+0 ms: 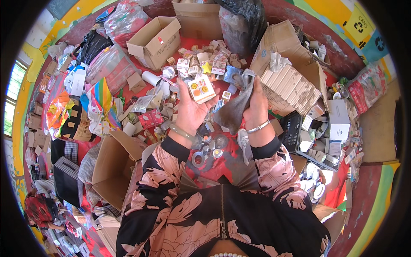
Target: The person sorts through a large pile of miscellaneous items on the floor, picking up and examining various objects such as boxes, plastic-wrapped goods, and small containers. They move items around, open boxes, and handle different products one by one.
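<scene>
My left hand [188, 110] is raised in front of me, palm up. Its fingers and thumb hold a small, flat white box [201, 89] with round yellow and orange pictures on its face. My right hand [257, 103] grips a grey rag [233, 112] between thumb and fingers, and the rag droops toward the left hand. The rag and the box are apart. Beyond both hands lies a heap of small printed boxes [209, 60]. Below them, several round lids and rings [209, 150] are scattered on the red floor covering.
An open cardboard carton [155, 42] stands at the far left, and a large, battered carton [287, 83] at the right. Next to it is a black crate [292, 130] of packages. Another open carton [113, 169] sits near my left arm. Bulging plastic bags [112, 70] crowd the left side.
</scene>
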Tool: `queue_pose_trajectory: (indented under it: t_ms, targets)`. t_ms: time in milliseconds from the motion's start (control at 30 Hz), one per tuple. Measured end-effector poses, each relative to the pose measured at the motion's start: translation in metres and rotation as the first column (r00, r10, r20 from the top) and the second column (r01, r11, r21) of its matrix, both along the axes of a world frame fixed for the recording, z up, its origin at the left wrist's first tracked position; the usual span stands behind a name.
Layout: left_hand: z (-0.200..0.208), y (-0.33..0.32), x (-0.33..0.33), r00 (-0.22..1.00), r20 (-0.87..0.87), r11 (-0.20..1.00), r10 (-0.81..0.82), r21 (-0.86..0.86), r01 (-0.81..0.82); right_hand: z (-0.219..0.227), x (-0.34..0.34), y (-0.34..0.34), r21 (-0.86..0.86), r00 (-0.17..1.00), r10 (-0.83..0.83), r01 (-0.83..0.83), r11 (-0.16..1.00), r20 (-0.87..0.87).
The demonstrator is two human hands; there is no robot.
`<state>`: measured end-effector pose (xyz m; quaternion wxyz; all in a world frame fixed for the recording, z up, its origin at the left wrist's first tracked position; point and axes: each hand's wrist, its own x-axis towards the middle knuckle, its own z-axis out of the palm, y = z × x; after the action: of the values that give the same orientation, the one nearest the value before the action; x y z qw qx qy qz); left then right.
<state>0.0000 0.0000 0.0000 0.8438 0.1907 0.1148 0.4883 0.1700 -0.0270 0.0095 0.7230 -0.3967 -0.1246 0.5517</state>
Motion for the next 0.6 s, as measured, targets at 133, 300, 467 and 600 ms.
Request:
queue_pose_trajectory:
  t_ms: [133, 300, 467, 600]
  targets:
    - [0.000, 0.001, -0.001, 0.997, -0.075, 1.000, 0.022, 0.000, -0.022, 0.007, -0.014, -0.002, 0.059, 0.991, -0.119, 0.115, 0.992, 0.066]
    - [-0.010, -0.004, 0.010, 0.996, -0.019, 0.996, -0.084, 0.009, 0.084, 0.013, -0.032, -0.019, 0.278, 0.843, -0.004, -0.173, 0.945, 0.538]
    - [-0.020, -0.016, 0.017, 0.955, -0.296, 0.978, -0.011, 0.195, 0.072, -0.007, -0.042, -0.011, 0.226, 0.889, 0.113, -0.233, 0.946, 0.443]
    - [-0.019, -0.019, 0.014, 0.906, -0.419, 0.885, 0.059, 0.442, 0.147, 0.000, -0.039, -0.019, 0.000, 0.987, 0.157, -0.157, 0.988, -0.038]
